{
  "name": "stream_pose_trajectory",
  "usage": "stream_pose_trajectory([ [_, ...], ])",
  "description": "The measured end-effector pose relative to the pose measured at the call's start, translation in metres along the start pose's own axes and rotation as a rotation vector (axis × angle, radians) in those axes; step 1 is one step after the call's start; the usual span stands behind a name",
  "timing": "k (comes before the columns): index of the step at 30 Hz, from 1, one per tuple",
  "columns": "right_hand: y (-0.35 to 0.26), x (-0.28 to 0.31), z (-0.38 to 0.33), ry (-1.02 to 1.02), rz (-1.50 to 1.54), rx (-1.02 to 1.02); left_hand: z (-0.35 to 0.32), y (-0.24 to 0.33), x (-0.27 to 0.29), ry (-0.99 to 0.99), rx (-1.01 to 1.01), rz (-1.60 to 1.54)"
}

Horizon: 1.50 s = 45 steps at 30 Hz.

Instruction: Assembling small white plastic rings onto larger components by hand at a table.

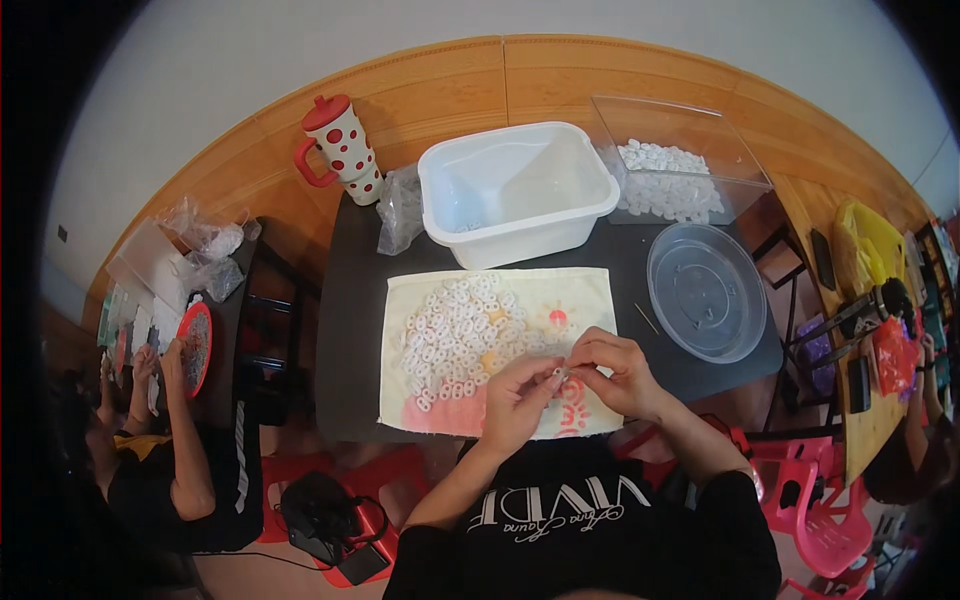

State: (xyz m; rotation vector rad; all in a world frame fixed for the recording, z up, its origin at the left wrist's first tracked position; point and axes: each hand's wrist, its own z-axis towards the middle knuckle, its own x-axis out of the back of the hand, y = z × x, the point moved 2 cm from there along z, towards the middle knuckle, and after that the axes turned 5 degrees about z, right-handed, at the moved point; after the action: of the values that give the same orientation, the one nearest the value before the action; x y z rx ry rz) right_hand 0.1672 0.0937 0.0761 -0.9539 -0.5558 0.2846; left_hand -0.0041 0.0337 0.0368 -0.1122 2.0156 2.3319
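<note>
One black rectangular table [340,300] carries a pale cloth mat [590,290] strewn with small white plastic rings [450,340]. Over the mat's near edge, the left hand [515,400] and right hand [615,370] meet — fingertips pinching one tiny white ring [560,374] between them.

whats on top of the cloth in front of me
A heap of small white rings lies on the cloth. The left hand and right hand cover its near edge.
</note>
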Motion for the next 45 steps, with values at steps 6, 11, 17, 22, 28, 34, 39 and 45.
stream_pose_trajectory([
  [6,-0.002,-0.003,-0.003,0.019,-0.118,0.068,0.002,-0.004,0.001,-0.076,0.053,-0.052],
  [11,-0.003,-0.004,-0.007,0.025,-0.126,0.094,0.003,-0.003,0.000,-0.085,0.081,-0.119],
  [17,-0.008,-0.007,-0.007,0.055,-0.083,0.066,0.004,0.002,0.000,-0.047,-0.060,0.148],
  [22,-0.002,-0.010,-0.008,0.117,-0.045,0.106,0.004,0.005,-0.001,-0.046,-0.093,0.204],
  [28,-0.016,-0.013,-0.014,-0.076,-0.877,0.749,0.004,0.000,0.001,-0.079,0.138,-0.074],
  [34,-0.020,-0.012,-0.018,-0.130,-0.995,0.865,0.004,-0.001,0.004,-0.154,0.359,-0.247],
  [39,-0.017,-0.011,-0.022,-0.131,-0.943,0.881,0.003,-0.002,0.004,-0.201,0.452,-0.386],
  [45,-0.013,-0.008,-0.016,0.066,-0.392,0.336,0.000,0.000,0.000,-0.140,0.336,-0.228],
])
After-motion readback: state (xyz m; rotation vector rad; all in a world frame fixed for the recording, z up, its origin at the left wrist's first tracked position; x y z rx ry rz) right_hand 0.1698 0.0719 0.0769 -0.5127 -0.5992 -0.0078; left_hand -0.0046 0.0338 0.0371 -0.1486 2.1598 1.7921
